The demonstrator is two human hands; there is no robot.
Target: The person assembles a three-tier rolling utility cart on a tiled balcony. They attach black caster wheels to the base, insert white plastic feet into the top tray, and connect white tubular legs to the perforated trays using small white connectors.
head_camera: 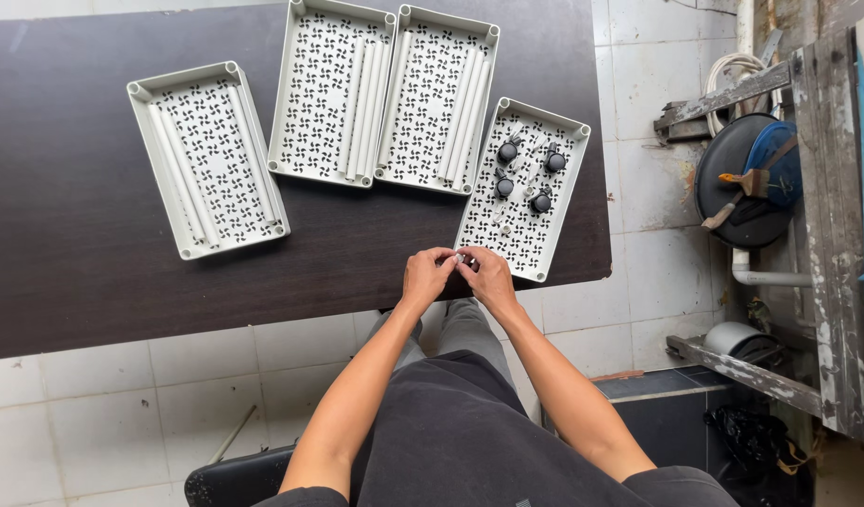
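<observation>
At the near edge of the dark table (94,244), about six o'clock from the trays, we are seeing two bare hands meeting. The left hand (426,277) and the right hand (486,275) are both pinching one small pale part (461,257) between their fingertips; it is too small for us to tell what it is. The part is sitting just over the table's edge, touching the near corner of the rightmost tray.

We are counting four grey perforated trays on the table. The first tray (143,103) is lying at ten o'clock from the hands, well apart from the others, and is carrying white tubes along both long sides; we are making out about four. The second tray (291,89) and third tray (483,42) are lying side by side, touching, at twelve o'clock. The second is holding three white tubes bunched toward its right side, and the third is holding tubes on both sides, roughly five, though we cannot separate them surely. The fourth tray (568,202), at one o'clock and nearest the hands, is holding four black caster wheels (508,151) in two pairs, plus a few tiny pale bits we cannot count.

At three o'clock, beyond the table, a black round drum (723,202) is leaning against weathered wooden planks (831,235) on the white tiled floor (94,413).
</observation>
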